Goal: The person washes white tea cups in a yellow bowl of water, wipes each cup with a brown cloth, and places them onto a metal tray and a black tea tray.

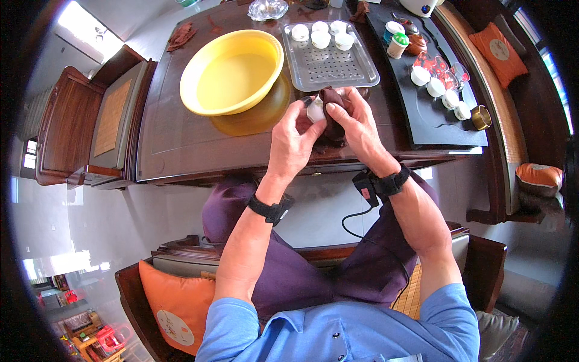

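Over the table's near edge, my left hand (294,137) grips a small white teacup (315,111) between thumb and fingers. A dark brown cloth (333,111) is bunched in my right hand (357,123) and pressed against the cup's right side. Part of the cup is hidden by the cloth and my fingers. Just beyond my hands lies a perforated metal tray (329,69) with several white teacups (321,40) grouped toward its far end. A yellow plastic basin (192,78) holding liquid stands left of the tray.
On the right, a black tea tray (431,120) carries white cups (434,87), red-patterned glasses (429,62), a brown teapot (416,44) and a brass-coloured cup (480,117). A glass bowl (268,9) and a crumpled brown cloth (181,37) lie at the back. A wooden chair (111,114) stands left.
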A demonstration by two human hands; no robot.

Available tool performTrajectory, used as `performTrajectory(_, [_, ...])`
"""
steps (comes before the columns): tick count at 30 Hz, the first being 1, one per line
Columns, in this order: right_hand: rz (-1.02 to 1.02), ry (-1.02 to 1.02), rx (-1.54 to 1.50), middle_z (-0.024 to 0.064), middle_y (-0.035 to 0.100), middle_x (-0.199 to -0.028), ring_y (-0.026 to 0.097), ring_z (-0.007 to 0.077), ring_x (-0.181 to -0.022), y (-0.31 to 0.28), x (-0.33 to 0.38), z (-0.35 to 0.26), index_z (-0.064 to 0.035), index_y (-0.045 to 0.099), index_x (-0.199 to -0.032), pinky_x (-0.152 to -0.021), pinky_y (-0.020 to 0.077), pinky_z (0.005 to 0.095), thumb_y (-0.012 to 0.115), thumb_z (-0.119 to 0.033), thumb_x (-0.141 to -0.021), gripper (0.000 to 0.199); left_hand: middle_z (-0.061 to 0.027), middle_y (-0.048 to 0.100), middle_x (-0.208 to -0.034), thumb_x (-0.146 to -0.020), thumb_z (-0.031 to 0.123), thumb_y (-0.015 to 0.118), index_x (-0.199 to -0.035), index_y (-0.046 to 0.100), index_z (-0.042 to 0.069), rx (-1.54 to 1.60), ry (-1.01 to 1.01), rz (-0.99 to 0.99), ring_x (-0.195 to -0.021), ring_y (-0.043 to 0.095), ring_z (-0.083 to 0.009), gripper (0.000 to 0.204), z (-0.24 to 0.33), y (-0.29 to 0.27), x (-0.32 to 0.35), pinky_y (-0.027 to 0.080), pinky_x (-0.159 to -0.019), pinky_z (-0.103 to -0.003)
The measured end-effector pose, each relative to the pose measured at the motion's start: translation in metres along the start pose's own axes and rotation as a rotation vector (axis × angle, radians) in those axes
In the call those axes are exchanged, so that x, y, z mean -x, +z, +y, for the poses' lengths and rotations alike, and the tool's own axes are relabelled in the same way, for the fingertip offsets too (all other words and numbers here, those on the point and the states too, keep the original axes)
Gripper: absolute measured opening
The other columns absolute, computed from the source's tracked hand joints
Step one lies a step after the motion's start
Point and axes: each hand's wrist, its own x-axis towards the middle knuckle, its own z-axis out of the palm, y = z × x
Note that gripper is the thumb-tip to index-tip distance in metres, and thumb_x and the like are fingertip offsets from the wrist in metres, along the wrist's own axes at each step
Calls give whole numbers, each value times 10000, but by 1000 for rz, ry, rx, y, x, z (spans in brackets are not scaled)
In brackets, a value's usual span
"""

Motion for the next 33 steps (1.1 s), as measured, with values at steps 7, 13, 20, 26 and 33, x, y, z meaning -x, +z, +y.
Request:
performTrajectory(7, [15,116,-245,104,666,-1179,627,164,-1088,-3,-1,-5,-6,560,-1209,-997,488,328,599,-94,-989,241,-84,657,-1148,-885,101,759,-1250,592,20,-46,135,29,-985,658,-185,409,-3,7,-1,551,-841,-320])
performTrajectory(13, [-55,101,-255,92,667,-1182,628,161,-1086,-9,0,-7,-10,556,-1235,-984,500,333,595,-105,-993,263,-68,685,-1064,-1015,373,614,-1200,635,47,667,-444,-125,-909,687,-183,375,0,-8,-6,573,-814,-313])
performTrajectory(20, [-57,94,-142,67,654,-1159,604,127,-1064,-4,0,-4,-14,561,-1216,-967,480,296,600,-120,-996,248,-88,700,-1100,-964,209,705,-1240,618,17,661,-375,5,-947,690,-169,347,5,-2,-2,580,-865,-298])
performTrajectory(26, [-52,28,-66,58,646,-1129,592,122,-1052,-4,-3,9,-10,558,-1215,-971,468,289,617,-110,-985,258,-149,716,-1125,-833,54,793,-1269,586,10,-99,143,74,-986,719,-227,485,-3,3,-3,569,-884,-347])
performTrajectory(33, [-28,48,-99,64,645,-1145,594,124,-1057,-6,1,3,-12,554,-1220,-961,478,294,608,-84,-981,255,-148,724,-1061,-856,140,794,-1234,576,-23,105,-1,41,-937,707,-207,465,-17,5,-5,556,-837,-337])
